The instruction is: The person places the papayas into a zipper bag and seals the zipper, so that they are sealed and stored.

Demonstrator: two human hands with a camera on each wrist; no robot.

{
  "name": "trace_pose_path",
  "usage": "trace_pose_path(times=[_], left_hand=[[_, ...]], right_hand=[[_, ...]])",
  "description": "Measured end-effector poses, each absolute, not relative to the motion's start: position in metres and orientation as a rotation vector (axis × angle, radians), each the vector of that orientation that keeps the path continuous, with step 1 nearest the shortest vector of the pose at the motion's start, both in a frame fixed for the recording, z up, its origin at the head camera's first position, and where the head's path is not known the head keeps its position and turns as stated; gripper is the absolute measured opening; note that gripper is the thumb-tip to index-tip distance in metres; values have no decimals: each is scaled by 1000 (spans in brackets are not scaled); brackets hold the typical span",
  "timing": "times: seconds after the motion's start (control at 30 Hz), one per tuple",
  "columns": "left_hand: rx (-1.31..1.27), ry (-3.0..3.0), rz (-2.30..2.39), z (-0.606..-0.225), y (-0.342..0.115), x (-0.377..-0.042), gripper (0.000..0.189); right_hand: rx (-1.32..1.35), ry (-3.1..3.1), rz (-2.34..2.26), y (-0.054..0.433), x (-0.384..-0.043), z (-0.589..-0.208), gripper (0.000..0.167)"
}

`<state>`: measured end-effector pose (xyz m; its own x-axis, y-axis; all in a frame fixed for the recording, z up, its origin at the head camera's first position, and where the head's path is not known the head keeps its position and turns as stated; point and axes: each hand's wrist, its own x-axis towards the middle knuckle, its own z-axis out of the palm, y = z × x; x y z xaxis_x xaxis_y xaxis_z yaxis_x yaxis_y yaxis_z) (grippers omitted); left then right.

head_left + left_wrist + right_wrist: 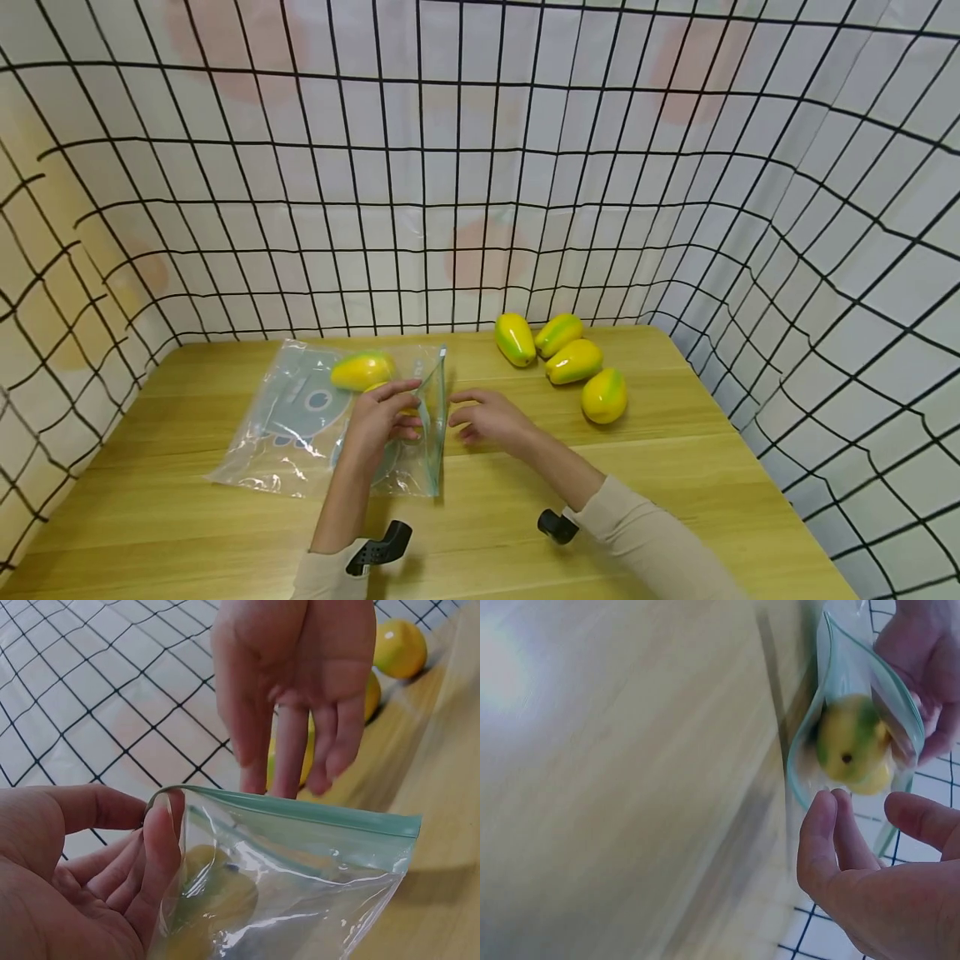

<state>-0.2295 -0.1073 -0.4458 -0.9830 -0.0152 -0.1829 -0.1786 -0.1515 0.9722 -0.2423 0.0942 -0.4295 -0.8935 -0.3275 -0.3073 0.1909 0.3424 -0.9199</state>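
A clear zip bag (pixel 258 462) with a green-edged mouth (pixel 330 812) lies on the table, its opening facing right. Inside it are yellow-green papayas (pixel 363 369); the right wrist view looks through the parted mouth at one papaya (pixel 847 742) with another behind it. My left hand (pixel 375 421) pinches the bag's rim between thumb and finger, holding that side up. Just right of the mouth is my right hand (pixel 491 419), fingers loosely bent and nothing in them. In the right wrist view its fingertips (pixel 823 806) are close to the opening.
Several more papayas (pixel 573 362) lie at the table's back right, the nearest papaya (pixel 604 396) apart from the others. Black netting (pixel 480 179) over white cloth rises along the back and both sides of the wooden table (pixel 510 521).
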Motion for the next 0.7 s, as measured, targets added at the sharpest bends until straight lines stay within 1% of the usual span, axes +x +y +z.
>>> trace_pose_path(times=[0.33, 0.5, 0.7], left_hand=[[-217, 1948, 2311, -452, -109, -231, 33], [-209, 1930, 2310, -454, -110, -231, 33], [-200, 1927, 2311, -453, -110, -231, 34]], right_hand=[[-60, 2305, -1552, 120, -248, -419, 50], [-46, 2451, -1576, 131, -251, -419, 55], [-41, 2694, -1486, 146, -256, -411, 60]])
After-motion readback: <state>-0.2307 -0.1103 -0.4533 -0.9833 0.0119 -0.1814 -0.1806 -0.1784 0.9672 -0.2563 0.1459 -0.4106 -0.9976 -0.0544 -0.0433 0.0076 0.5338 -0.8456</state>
